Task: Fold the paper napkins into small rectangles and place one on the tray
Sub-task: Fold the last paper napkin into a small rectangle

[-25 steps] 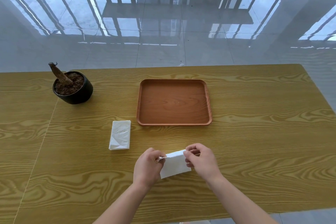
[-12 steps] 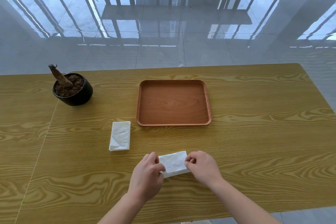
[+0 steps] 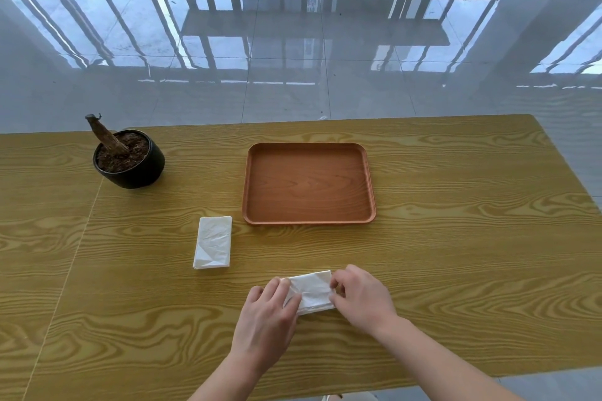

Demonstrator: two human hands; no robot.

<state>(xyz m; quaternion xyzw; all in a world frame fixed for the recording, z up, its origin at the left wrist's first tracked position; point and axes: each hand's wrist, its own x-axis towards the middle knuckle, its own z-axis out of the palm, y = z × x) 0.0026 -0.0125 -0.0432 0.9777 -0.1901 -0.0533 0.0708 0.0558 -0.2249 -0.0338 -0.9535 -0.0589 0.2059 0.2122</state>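
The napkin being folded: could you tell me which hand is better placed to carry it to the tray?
Probably the right hand: it pinches the napkin at its right edge, slightly nearer the tray; the left hand holds the other end, farther back.

Flat folded napkin (image 3: 312,291) before brown tray (image 3: 309,221)
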